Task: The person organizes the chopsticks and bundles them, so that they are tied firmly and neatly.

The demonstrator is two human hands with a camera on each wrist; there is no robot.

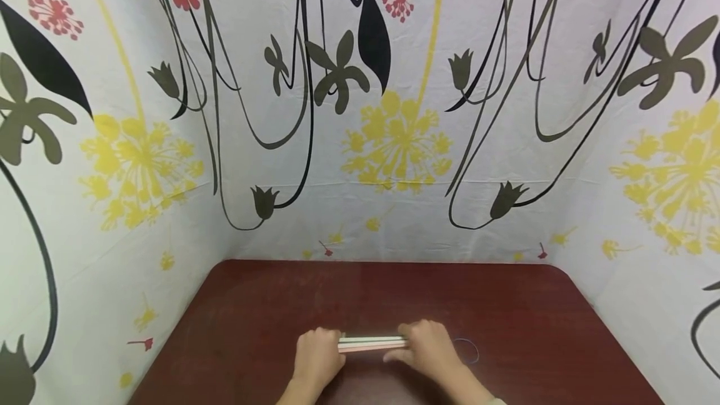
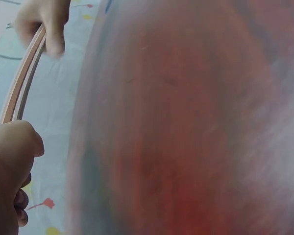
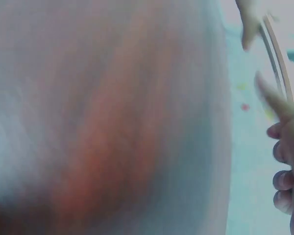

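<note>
A bundle of thin, pale sticks point(image 1: 371, 344), with white, greenish and pinkish edges, spans between the two hands above the table. My left hand point(image 1: 319, 355) grips its left end, the fingers curled round it. At the other end my right hand point(image 1: 430, 349) holds it with curled fingers, while the thumb stands out from the sticks in the right wrist view. The left wrist view shows the sticks point(image 2: 22, 78) side by side between both hands. Their exact kind cannot be told, and both ends are hidden in the hands.
A thin bluish loop point(image 1: 468, 351), like a band or string, lies on the table just right of the right hand. The dark red-brown table point(image 1: 388, 295) has rounded far corners. Flower-patterned cloth point(image 1: 349, 161) surrounds it at the back and sides.
</note>
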